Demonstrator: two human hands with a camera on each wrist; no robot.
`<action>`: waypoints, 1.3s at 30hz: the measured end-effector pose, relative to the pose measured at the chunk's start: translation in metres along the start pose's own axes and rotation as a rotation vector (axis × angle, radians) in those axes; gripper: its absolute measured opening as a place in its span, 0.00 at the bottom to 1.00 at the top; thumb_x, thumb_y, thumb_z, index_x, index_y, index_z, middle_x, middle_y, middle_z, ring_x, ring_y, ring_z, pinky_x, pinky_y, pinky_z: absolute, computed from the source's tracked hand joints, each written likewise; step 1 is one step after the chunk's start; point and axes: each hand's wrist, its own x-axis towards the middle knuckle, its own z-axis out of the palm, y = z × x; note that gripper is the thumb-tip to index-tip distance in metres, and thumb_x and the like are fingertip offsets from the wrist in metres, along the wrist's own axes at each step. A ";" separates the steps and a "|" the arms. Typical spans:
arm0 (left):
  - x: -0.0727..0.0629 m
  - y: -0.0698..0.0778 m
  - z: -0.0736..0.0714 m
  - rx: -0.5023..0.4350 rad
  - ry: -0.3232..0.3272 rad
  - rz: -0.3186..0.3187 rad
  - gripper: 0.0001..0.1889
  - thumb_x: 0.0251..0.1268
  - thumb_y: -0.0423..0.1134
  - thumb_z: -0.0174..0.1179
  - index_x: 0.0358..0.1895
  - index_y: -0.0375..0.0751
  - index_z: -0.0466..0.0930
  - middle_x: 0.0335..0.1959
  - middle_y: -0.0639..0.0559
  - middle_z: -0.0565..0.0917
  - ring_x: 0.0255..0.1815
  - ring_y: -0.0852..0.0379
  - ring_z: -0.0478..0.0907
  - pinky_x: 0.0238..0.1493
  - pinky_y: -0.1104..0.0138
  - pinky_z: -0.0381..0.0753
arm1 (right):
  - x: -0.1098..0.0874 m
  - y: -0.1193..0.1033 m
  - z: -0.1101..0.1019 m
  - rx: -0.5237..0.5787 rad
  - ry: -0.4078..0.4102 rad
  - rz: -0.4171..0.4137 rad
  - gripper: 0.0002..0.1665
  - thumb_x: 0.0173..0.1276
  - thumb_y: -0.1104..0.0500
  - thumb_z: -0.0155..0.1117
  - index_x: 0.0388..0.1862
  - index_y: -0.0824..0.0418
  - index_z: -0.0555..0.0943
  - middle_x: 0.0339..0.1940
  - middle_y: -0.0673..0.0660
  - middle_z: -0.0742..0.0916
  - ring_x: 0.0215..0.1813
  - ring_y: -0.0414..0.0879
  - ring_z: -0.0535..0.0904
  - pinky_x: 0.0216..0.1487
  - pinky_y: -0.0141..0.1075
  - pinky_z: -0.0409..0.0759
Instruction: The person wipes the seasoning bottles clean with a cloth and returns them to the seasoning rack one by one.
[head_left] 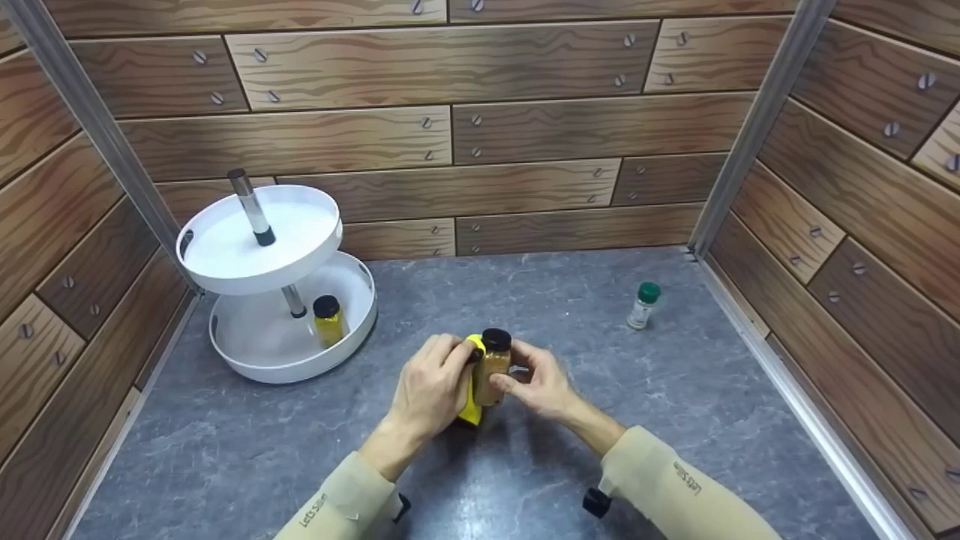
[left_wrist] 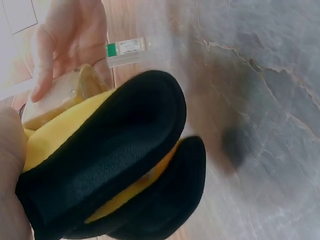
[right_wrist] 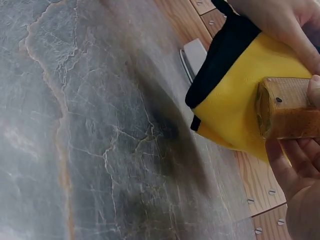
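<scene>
My left hand [head_left: 433, 381] grips a yellow cloth [head_left: 470, 411] with a black border, folded and hanging below the fingers. Its yellow face lies against the side of a spice jar [head_left: 492, 369] with brown contents and a black lid. My right hand [head_left: 546, 384] holds that jar between thumb and fingers, roughly upright above the table. Seen from the right wrist, the base of the jar [right_wrist: 292, 117] overlaps the cloth [right_wrist: 240, 85]. The left wrist view shows the cloth's wide black border [left_wrist: 115, 145] in front, partly covering the jar [left_wrist: 57, 97].
At the left stands a two-tier white round tray [head_left: 281, 373] on a metal post. A yellow jar [head_left: 328, 324] with a black lid sits in its lower tier. A small green-capped bottle [head_left: 642, 307] stands at the right. Wood-patterned walls [head_left: 525, 67] enclose the grey table [head_left: 247, 442].
</scene>
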 end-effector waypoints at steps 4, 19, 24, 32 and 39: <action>-0.004 0.001 0.001 0.008 -0.016 0.014 0.09 0.63 0.30 0.75 0.44 0.40 0.88 0.37 0.51 0.85 0.35 0.53 0.82 0.37 0.66 0.86 | 0.000 0.000 -0.001 0.000 0.016 0.002 0.34 0.76 0.69 0.73 0.76 0.81 0.74 0.61 0.82 0.88 0.58 0.34 0.90 0.60 0.35 0.93; -0.022 0.003 -0.003 -0.010 -0.099 0.051 0.07 0.67 0.33 0.74 0.45 0.42 0.87 0.37 0.52 0.84 0.35 0.53 0.82 0.35 0.64 0.85 | 0.011 -0.018 -0.016 0.025 0.124 -0.013 0.33 0.77 0.69 0.72 0.75 0.83 0.74 0.63 0.84 0.86 0.58 0.36 0.90 0.62 0.33 0.92; -0.025 0.003 -0.001 -0.011 -0.084 0.058 0.07 0.66 0.32 0.75 0.44 0.41 0.87 0.37 0.51 0.84 0.34 0.54 0.81 0.35 0.64 0.84 | 0.014 -0.020 -0.018 0.015 0.126 -0.017 0.33 0.77 0.70 0.71 0.75 0.83 0.73 0.63 0.84 0.86 0.58 0.35 0.90 0.63 0.33 0.92; -0.014 0.003 -0.002 -0.006 -0.055 0.032 0.08 0.65 0.29 0.73 0.46 0.41 0.88 0.38 0.51 0.85 0.36 0.53 0.82 0.37 0.66 0.86 | 0.012 -0.015 -0.015 0.020 0.077 -0.039 0.33 0.77 0.70 0.71 0.75 0.83 0.73 0.62 0.85 0.86 0.58 0.36 0.91 0.62 0.35 0.92; 0.002 -0.002 -0.005 0.011 -0.011 0.015 0.10 0.62 0.30 0.76 0.46 0.39 0.89 0.38 0.50 0.86 0.36 0.52 0.83 0.39 0.65 0.87 | 0.005 -0.009 -0.006 -0.011 0.014 -0.045 0.35 0.75 0.70 0.74 0.76 0.81 0.74 0.62 0.82 0.88 0.58 0.35 0.91 0.61 0.38 0.94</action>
